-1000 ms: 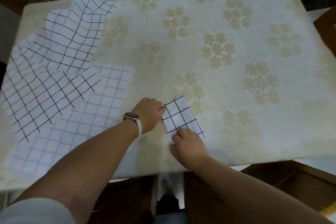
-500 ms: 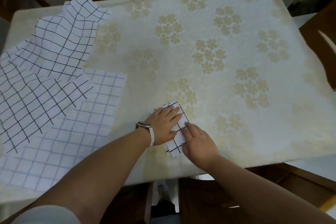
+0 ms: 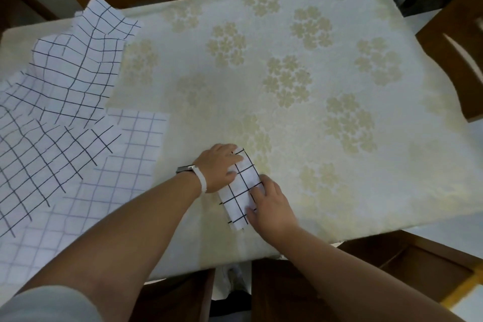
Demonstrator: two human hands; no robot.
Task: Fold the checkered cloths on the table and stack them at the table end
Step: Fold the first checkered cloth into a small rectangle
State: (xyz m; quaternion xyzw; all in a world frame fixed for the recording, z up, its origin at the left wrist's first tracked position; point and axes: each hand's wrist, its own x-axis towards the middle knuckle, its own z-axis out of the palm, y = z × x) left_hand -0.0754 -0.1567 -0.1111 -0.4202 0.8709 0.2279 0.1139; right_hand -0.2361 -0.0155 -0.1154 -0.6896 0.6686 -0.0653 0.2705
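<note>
Head view — folded checkered cloth [image 3: 241, 185] is pinned near the front edge of the counter [image 3: 339, 191]. Left hand [image 3: 218, 167], earlier spread across it, is drawn back to its left border, fingers uncurled; right hand [image 3: 270, 206] is pressed flat on its right side.

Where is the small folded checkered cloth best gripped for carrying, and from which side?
Probably across the narrow width of the folded cloth at mid-length, pinching both long edges so its flat layers stay together. Come from the right, where the right hand rests on that edge; the left hand covers the far left corner.
</note>
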